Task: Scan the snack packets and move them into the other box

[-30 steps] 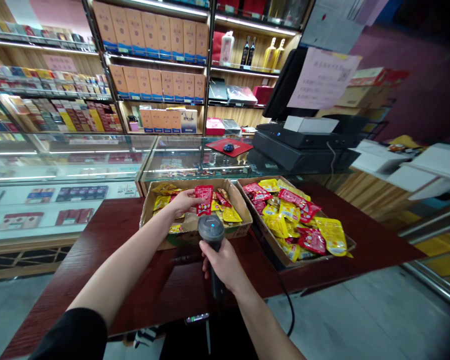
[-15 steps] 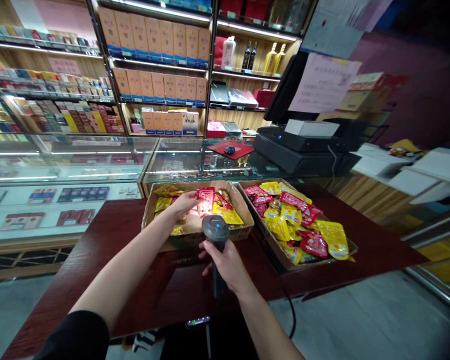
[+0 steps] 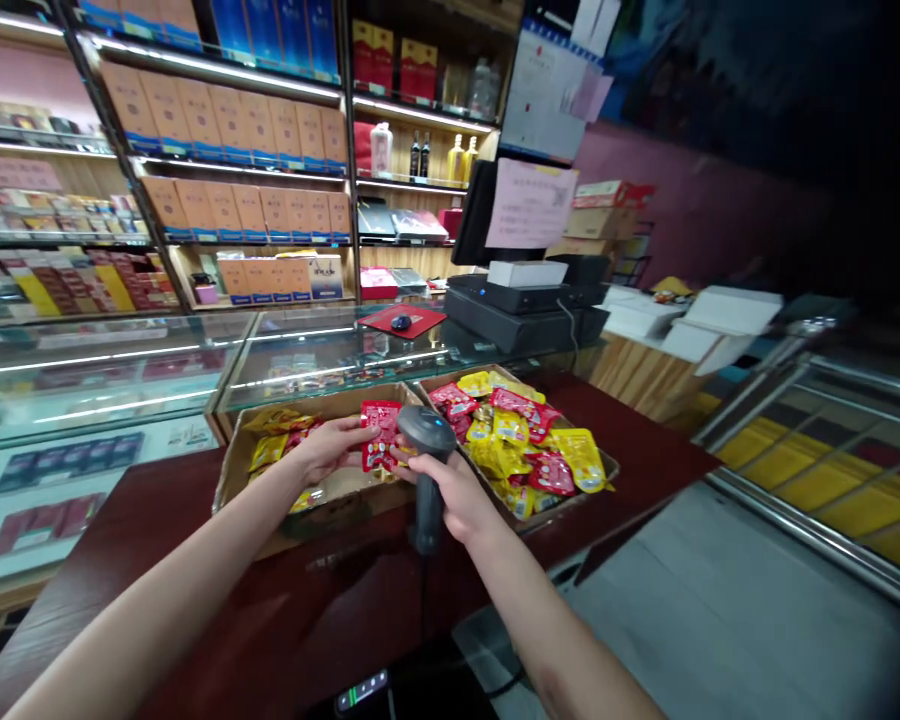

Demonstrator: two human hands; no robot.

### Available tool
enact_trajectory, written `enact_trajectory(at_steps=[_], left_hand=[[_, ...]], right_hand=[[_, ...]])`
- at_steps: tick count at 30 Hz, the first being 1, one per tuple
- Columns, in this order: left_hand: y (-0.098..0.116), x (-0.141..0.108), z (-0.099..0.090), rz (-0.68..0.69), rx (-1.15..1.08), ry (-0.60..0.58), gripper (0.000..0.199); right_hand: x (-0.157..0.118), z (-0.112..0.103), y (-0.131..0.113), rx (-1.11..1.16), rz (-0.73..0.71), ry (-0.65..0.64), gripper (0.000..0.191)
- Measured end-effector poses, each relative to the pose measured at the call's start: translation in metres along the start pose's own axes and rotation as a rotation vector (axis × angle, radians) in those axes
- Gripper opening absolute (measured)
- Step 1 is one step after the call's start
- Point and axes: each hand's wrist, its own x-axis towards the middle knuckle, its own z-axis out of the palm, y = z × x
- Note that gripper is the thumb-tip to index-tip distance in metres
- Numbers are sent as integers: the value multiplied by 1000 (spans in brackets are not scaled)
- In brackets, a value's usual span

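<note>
At 6 o'clock, nearest the person, a device with a lit screen (image 3: 364, 692) lies low at the edge of view. Next comes the dark red counter (image 3: 307, 590), above which the right hand (image 3: 457, 495) is closed round the handle of a black scanner (image 3: 429, 520), its head pointing towards 12 o'clock. The left hand (image 3: 330, 447), at 11 o'clock, pinches one red packet (image 3: 379, 430) by its side, upright over the left carton (image 3: 322, 522) and just beside the scanner head; whether the right fingertips touch it cannot be told. In that carton, red and yellow packets gather towards 10 o'clock, and part of the cardboard bottom shows. The right carton (image 3: 581, 497), at 1 o'clock, is heaped with similar packets. One packet is thus raised and presented near the scanner, while others lie in both cartons; the work appears part-way, though no count of packets dealt with is visible. Beyond, a glass case (image 3: 292, 355) carries a mouse (image 3: 401, 322) on a red mat (image 3: 429, 320) at 12 o'clock and a monitor (image 3: 474, 220) at 1 o'clock.
</note>
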Motion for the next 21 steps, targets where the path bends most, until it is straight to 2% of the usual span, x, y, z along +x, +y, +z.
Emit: enact_trajectory(at_steps=[4,9,12,14,17,19,21], left_hand=[[12,11,42,5,31,10,41],[23,41,112,-4,29,-54,36],[22,62,156,0,46,-84,35],[20,73,178,13,117,-51,37],[14,80,187,69,210,38,41],[10,78,179,94,220,46,41],[6,68,160,111,208,28,42]], right_hand=[[-3,-19,-29,-38,-28,28,30],[-9,-64,-77,-40,-69,77,26],[-11,-94,-103,-77,-136,166,23],[-12,-111,-114,-89,-169,252,23],[-13,-126,-120,-96,-189,329,22],[-13,-127,-116,-99,-184,317,22],[-12,-120,-107,-84,-159,268,22]])
